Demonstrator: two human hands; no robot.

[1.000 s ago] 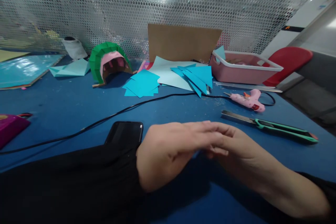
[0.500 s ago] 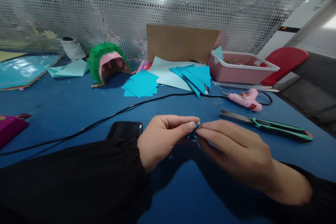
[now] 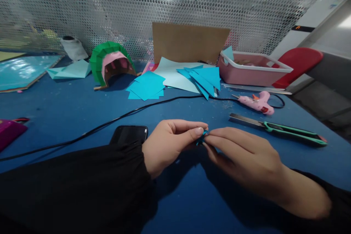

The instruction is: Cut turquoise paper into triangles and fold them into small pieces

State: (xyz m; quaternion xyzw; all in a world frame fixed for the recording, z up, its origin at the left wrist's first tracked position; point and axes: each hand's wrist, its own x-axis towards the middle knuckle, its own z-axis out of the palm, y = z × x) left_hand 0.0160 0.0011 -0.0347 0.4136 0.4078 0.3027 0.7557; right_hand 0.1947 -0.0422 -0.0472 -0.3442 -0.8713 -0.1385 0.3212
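My left hand [image 3: 171, 142] and my right hand [image 3: 241, 155] meet low over the blue table [image 3: 68, 109], fingertips pinched together. Between them is a small folded piece of blue paper [image 3: 202, 138], mostly hidden by the fingers. Both arms wear black sleeves. A black phone [image 3: 128, 134] lies just left of my left wrist. Green-handled scissors [image 3: 279, 128] lie to the right of my right hand.
A black cable [image 3: 109, 122] runs across the table to a pink glue gun [image 3: 256, 102]. Blue paper squares [image 3: 146, 86] and triangles [image 3: 205, 76] lie behind, with a green and pink paper model [image 3: 109, 60], a cardboard sheet [image 3: 189, 42], a pink tray [image 3: 255, 67] and a perforated metal screen [image 3: 109, 3].
One second ago my hands lay flat, one pressed over the other on the table. They have since lifted and now pinch the small blue paper between their fingertips.
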